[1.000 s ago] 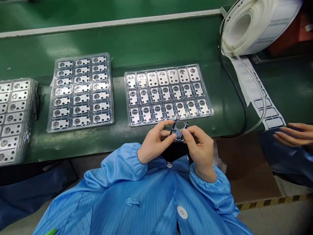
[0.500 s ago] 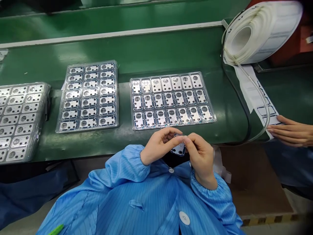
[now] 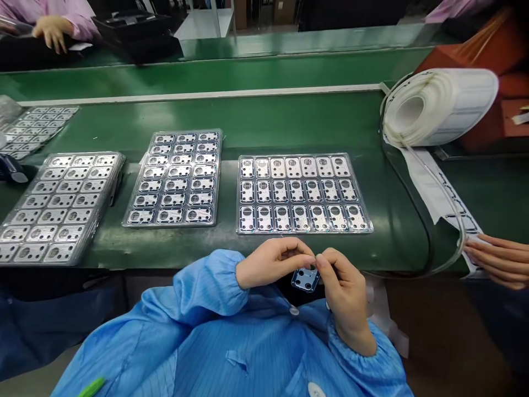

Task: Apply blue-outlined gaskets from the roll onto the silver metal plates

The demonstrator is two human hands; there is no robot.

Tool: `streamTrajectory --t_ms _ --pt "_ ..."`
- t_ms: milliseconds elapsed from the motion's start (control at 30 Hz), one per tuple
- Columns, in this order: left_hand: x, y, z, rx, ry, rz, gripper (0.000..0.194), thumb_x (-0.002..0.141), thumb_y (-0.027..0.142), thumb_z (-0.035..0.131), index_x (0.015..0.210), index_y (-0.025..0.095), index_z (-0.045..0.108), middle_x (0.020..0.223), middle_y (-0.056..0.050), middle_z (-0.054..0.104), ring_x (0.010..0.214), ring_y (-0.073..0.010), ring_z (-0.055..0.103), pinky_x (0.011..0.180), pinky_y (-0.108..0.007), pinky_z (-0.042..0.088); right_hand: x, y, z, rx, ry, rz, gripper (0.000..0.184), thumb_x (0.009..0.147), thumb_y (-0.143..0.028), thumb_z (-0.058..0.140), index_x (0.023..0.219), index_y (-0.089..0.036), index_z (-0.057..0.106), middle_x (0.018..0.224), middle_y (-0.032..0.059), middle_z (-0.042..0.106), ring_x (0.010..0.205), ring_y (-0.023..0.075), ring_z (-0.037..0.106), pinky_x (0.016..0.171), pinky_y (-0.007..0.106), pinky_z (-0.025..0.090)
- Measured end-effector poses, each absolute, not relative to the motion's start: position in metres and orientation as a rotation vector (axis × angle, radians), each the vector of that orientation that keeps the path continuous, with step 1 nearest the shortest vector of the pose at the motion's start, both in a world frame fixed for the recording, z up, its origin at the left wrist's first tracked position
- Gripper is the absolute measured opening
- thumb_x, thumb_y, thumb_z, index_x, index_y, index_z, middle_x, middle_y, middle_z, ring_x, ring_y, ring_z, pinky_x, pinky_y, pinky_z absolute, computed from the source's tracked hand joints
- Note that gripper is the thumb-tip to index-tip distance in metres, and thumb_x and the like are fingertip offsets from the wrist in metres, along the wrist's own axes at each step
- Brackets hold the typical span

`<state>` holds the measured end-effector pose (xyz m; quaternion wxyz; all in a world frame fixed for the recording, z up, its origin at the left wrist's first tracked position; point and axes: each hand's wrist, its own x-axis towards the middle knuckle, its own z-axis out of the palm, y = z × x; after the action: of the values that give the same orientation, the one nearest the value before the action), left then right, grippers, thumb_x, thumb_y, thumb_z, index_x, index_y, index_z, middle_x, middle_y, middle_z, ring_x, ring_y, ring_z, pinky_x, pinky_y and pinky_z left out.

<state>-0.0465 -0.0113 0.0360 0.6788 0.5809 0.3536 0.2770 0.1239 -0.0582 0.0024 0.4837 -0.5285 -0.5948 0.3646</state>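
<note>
- Glossy green bench [image 3: 306,124]
- Clear plastic tray [image 3: 306,203] of silvery, rounded-rectangular pieces [image 3: 319,219]
- Left hand [image 3: 273,263]: fingers clamped on the small plate [image 3: 305,281]
- Right hand [image 3: 345,289]: fingertips together at its edge, grip hidden
- The small plate: flat, blue, round-holed, below the fingertips

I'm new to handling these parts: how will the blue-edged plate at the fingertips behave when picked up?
Probably stiff: the blue-edged plate looks flat, with no visible sag. Likely light, since the left hand appears to hold it in a mere pinch. Perhaps slippery too, as its face looks shiny.
</note>
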Motion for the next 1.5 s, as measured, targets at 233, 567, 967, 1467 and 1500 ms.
streamTrajectory --t_ms 233,567,967,1467,1500 --pt "-0.090 0.080 0.076 1.831 1.130 0.593 0.018 0.090 0.026 0.059 0.095 0.013 0.069 0.089 -0.005 0.072 0.076 -0.0126 0.065 0.074 -0.027 0.052 0.135 -0.063 -0.013 -1.128 -1.429 1.067 0.031 0.099 -0.044 0.046 0.107 -0.024 0.067 0.071 -0.0010 0.061 0.057 0.0104 0.054 0.055 0.023 0.046" --pt "-0.100 0.193 0.029 2.018 1.845 0.638 0.023 0.090 0.021 0.053 0.099 0.014 0.073 0.099 -0.009 0.073 0.092 -0.0207 0.064 0.091 -0.034 0.049 0.158 -0.078 -0.034 -1.323 -1.277 1.011 0.042 0.097 -0.053 0.046 0.092 -0.021 0.073 0.066 0.0020 0.062 0.055 0.0117 0.056 0.052 0.023 0.048" --pt "-0.091 0.147 0.070 2.316 1.551 0.620 0.031 0.091 0.036 0.054 0.113 0.017 0.066 0.113 -0.010 0.067 0.106 -0.0238 0.061 0.097 -0.039 0.047 0.189 -0.089 -0.056 -1.443 -1.055 0.995 0.045 0.094 -0.058 0.047 0.091 -0.021 0.072 0.067 0.0020 0.060 0.058 0.0126 0.055 0.054 0.025 0.048" --pt "0.070 0.061 0.067 2.515 0.341 -0.028 0.024 0.097 0.030 0.049 0.110 0.020 0.066 0.106 -0.008 0.073 0.098 -0.0204 0.068 0.088 -0.030 0.051 0.358 -0.062 -0.104 -1.568 -0.284 0.175 0.037 0.095 -0.052 0.048 0.101 -0.017 0.060 0.076 -0.0019 0.056 0.062 0.0107 0.053 0.055 0.024 0.044" --pt "0.078 0.055 0.064 2.498 0.294 -0.058 0.024 0.097 0.030 0.049 0.110 0.019 0.067 0.106 -0.008 0.073 0.099 -0.0204 0.068 0.089 -0.030 0.051 0.376 -0.054 -0.110 -1.581 -0.260 0.175 0.034 0.095 -0.048 0.052 0.106 -0.017 0.059 0.086 0.0005 0.060 0.069 0.0116 0.057 0.060 0.025 0.048"
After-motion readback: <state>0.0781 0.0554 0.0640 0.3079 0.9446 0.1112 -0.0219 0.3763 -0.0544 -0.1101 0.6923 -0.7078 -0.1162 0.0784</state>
